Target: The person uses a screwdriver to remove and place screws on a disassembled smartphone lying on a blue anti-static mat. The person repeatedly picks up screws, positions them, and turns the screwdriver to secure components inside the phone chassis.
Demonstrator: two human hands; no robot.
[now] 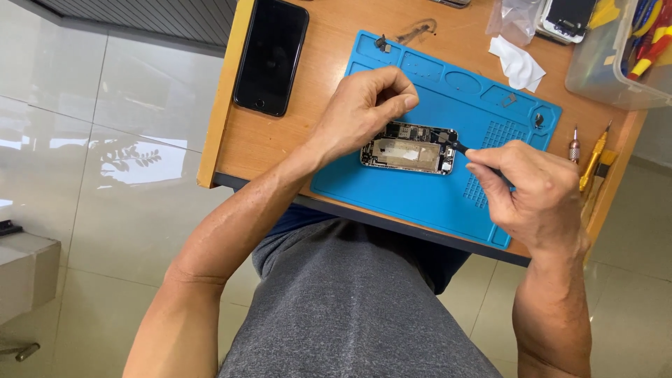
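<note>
An opened phone body [409, 149] with bare circuitry lies on a blue repair mat [420, 203]. My left hand [364, 108] rests on the phone's far left end, fingers curled and pinching at its upper edge. My right hand [532, 196] grips black tweezers [470, 150] whose tip touches the phone's right end near a small round part.
A black phone [271, 56] lies face up at the wooden table's [238, 140] left side. Small screwdrivers [591, 157] lie right of the mat. A clear plastic box [616, 56] of tools, a white cloth [518, 64] and a plastic bag stand at the back right. Tiled floor lies to the left.
</note>
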